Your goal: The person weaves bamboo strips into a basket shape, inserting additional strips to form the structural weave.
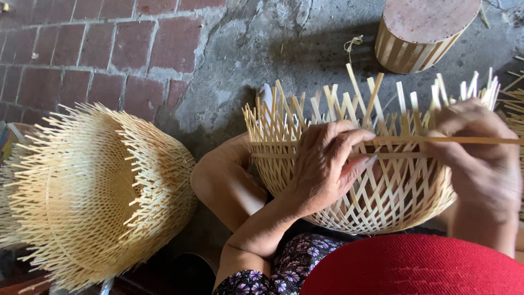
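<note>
On the lap, a basket (360, 191) is held; its lower wall is woven, while upright strips at the rim stand loose. A strip (464, 140) is pinched by the right hand (480, 158) and pressed down by left hand (333, 164) fingers.

We hold a half-made basket (376, 180) with our left hand (327, 164). Our right hand (480, 158) pinches a thin strip (415, 140) across it.

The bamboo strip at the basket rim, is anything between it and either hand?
Nothing visible. The left hand and the right hand both pinch the bamboo strip directly against the half-woven basket.
</note>
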